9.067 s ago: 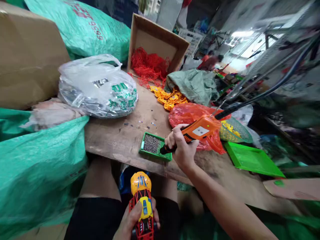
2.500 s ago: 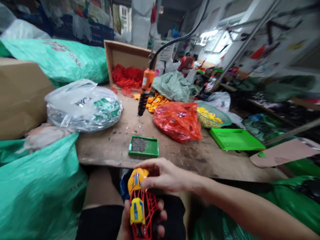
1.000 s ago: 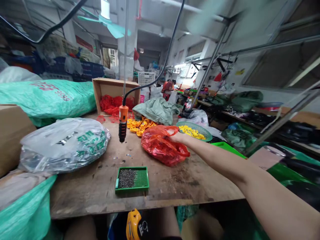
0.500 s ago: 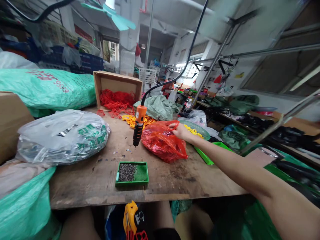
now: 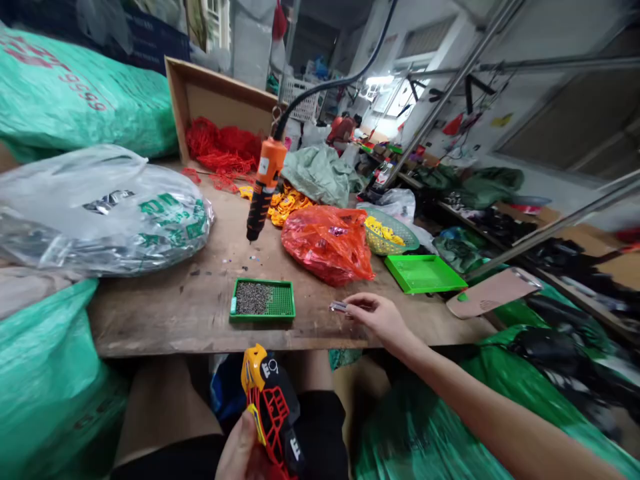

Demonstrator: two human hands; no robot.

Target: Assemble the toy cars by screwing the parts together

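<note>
Toy car (image 5: 274,413) first: where've you got it?

Over your lap, just below the front edge of the table (image 5: 175,310). It's tipped over, so the red frame bars and black parts face up. Your left hand (image 5: 239,450) is wrapped round the near end, thumb pressed on the yellow bit; most of the fingers are hidden.

Ok, and your right hand (image 5: 381,321)?

Pinching a small silvery piece (image 5: 339,307), thumb and fingertips closed down on it. Too small to say what it is, tbh. You've got it above the table, nearer to you than the red plastic bag (image 5: 327,243).

What's around that?

Green mesh tray (image 5: 281,300) of little metal bits (image 5: 253,298) to your left, and the orange power driver (image 5: 266,180) hanging tilted beyond it.
</note>
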